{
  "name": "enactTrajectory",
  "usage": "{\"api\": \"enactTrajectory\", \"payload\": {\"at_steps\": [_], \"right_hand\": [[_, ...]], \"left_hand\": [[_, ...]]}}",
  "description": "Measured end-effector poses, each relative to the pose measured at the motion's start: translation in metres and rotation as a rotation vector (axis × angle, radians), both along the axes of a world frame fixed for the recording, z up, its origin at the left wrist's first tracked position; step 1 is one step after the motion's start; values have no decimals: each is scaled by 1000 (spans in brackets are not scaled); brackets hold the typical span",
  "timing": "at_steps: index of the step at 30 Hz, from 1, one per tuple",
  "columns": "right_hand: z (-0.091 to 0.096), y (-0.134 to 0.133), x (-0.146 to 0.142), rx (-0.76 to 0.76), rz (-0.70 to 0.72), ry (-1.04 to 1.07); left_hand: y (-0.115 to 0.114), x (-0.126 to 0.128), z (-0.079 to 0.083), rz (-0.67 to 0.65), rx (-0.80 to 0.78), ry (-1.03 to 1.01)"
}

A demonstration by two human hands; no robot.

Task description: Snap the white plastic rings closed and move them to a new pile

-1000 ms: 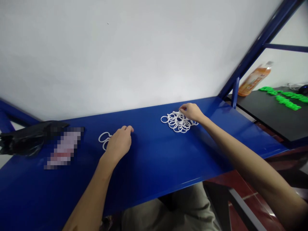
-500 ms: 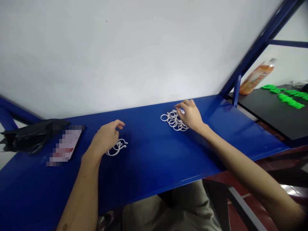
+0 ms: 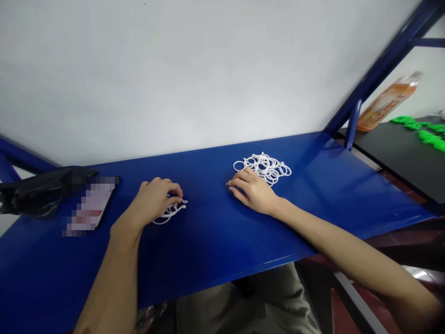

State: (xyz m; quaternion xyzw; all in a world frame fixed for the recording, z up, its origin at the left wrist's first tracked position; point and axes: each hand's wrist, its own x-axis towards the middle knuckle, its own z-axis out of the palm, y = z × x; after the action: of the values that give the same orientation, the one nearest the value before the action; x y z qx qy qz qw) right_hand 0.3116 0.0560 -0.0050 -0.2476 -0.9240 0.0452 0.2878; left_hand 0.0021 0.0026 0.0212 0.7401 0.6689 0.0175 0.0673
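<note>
A pile of white plastic rings (image 3: 266, 167) lies on the blue shelf (image 3: 215, 232) near the wall. My right hand (image 3: 252, 190) rests on the shelf just in front and to the left of the pile, fingers held together and pointing left; nothing shows in them. A small cluster of linked white rings (image 3: 173, 211) lies further left. My left hand (image 3: 153, 200) is curled over that cluster, its fingertips pinching the rings.
A black plastic bag (image 3: 38, 192) and a blurred flat phone-like item (image 3: 91, 208) lie at the left end of the shelf. A slanted blue frame post (image 3: 378, 69) rises at right. Beyond it, a black table (image 3: 392, 157) holds an orange bottle (image 3: 385, 102) and green parts (image 3: 422, 132).
My right hand left the ring pile and moved left and toward me. My left hand closed down onto the small ring cluster. The view shifted slightly.
</note>
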Motion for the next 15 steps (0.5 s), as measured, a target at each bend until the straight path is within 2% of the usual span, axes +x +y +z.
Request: {"api": "enactTrajectory", "payload": {"at_steps": [3, 8, 12, 15], "right_hand": [[2, 0, 2, -19, 1, 20], [3, -2, 3, -70, 17, 38], [5, -6, 1, -141, 46, 58], [6, -10, -2, -276, 61, 145]], "left_hand": [[1, 11, 3, 6, 79, -82], [1, 31, 4, 109, 299, -289], [0, 54, -1, 75, 506, -480], [-1, 75, -9, 40, 504, -732]]}}
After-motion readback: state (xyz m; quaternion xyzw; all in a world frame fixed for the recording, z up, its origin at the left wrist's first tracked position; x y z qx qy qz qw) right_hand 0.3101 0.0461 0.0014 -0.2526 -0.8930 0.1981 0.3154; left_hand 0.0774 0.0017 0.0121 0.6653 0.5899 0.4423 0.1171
